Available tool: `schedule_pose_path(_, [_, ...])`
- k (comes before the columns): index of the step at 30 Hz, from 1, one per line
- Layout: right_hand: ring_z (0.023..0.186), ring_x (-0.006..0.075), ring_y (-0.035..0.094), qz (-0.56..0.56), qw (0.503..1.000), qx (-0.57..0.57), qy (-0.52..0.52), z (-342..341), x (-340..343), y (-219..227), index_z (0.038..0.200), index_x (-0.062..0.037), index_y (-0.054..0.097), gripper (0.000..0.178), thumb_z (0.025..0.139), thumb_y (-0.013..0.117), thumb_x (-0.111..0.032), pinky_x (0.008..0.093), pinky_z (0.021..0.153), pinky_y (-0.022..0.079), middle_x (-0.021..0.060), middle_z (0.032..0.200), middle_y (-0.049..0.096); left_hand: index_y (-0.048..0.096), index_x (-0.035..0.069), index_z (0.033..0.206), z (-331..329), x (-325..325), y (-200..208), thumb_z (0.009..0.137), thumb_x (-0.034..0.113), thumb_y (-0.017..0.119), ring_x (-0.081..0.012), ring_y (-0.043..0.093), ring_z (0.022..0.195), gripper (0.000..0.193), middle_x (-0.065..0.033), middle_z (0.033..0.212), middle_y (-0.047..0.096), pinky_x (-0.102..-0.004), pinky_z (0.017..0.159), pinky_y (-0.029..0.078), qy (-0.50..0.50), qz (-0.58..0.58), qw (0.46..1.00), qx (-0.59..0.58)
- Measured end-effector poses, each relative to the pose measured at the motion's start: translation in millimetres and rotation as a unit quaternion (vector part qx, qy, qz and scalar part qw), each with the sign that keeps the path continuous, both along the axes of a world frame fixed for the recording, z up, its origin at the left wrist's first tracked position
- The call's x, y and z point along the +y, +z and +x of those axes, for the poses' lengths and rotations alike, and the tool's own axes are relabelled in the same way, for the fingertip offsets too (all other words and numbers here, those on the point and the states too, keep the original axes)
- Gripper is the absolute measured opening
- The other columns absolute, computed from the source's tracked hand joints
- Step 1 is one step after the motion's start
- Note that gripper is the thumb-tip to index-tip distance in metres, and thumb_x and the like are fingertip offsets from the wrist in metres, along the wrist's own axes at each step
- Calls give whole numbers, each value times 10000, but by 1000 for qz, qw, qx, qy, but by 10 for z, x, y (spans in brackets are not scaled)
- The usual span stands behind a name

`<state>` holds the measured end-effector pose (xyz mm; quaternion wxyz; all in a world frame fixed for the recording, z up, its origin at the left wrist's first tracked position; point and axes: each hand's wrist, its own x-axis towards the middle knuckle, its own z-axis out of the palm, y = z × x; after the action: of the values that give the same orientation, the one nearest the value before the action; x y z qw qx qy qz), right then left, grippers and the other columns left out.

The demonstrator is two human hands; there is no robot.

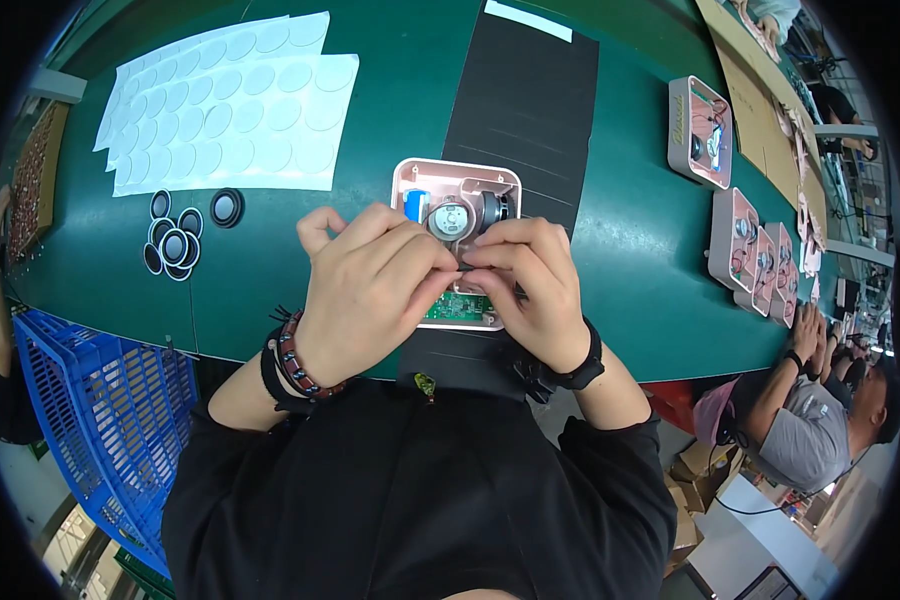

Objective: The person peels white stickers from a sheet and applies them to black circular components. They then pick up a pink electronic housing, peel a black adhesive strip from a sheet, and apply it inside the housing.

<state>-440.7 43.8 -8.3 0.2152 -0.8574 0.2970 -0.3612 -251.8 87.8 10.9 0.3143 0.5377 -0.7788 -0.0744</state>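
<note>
A pale pink speaker housing [398, 180] lies open in front of me, on a black mat [520, 90]. Inside it sit a round silver speaker driver [451, 220], a dark driver [494, 207] at the right wall, a blue battery-like block [416, 205] and a green circuit board [457, 307] at the near end. Over the housing's left side, my left hand [370, 285] pinches with thumb and forefinger just below the silver driver. Fingertip to fingertip with it, my right hand [535, 285] is pinched too. Whatever lies between the fingers is too small to name.
Sheets of round white stickers [230, 110] lie at the far left. Nearer are black discs with pale rims [174, 246] and a single one [227, 208]. More pink housings [698, 135] stand on the right. A blue crate [110, 410] is at lower left; a co-worker [810, 430] sits at right.
</note>
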Motion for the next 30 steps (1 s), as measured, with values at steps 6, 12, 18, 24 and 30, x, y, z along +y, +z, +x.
schedule_pose_path(6, [815, 181, 582, 36, 999, 13, 7, -24, -11, -36, 862, -89, 641, 228, 674, 757, -34, 310, 772, 358, 24, 923, 629, 619, 165, 790, -12, 0, -11, 751, 172, 715, -111, 543, 782, 105, 80, 745, 597, -381, 745, 244, 4, -23, 1000, -16])
schedule_pose_path(12, [806, 148, 581, -31, 999, 0, -23, 21, 1, -50, 858, -102, 636, 197, 699, 752, -92, 328, 757, 329, 3, 909, 631, 631, 159, 792, -3, -25, 20, 761, 183, 716, -112, 533, 756, 94, 76, 729, 596, -371, 743, 244, -8, 60, 998, 20])
schedule_pose_path(18, [784, 132, 589, -76, 997, 26, -3, 20, 4, -10, 844, -115, 629, 180, 703, 740, -124, 337, 767, 320, -16, 895, 637, 638, 151, 785, 69, -25, -16, 775, 203, 715, -123, 526, 747, 94, 69, 708, 591, -357, 748, 242, -32, 174, 979, 105])
schedule_pose_path(24, [769, 122, 598, -129, 988, 87, -15, 17, 41, 39, 804, -130, 614, 174, 684, 739, -144, 353, 795, 306, -37, 855, 631, 638, 155, 762, 77, 8, -1, 778, 216, 714, -123, 528, 754, 99, 69, 699, 593, -354, 746, 241, -33, 171, 979, 103])
schedule_pose_path(30, [783, 124, 595, -137, 983, 117, -25, 24, 72, 30, 782, -132, 606, 175, 678, 746, -154, 355, 820, 299, -41, 853, 619, 635, 167, 760, 37, 31, -37, 777, 193, 703, -114, 528, 756, 74, 75, 712, 605, -364, 739, 240, -27, 68, 997, 37])
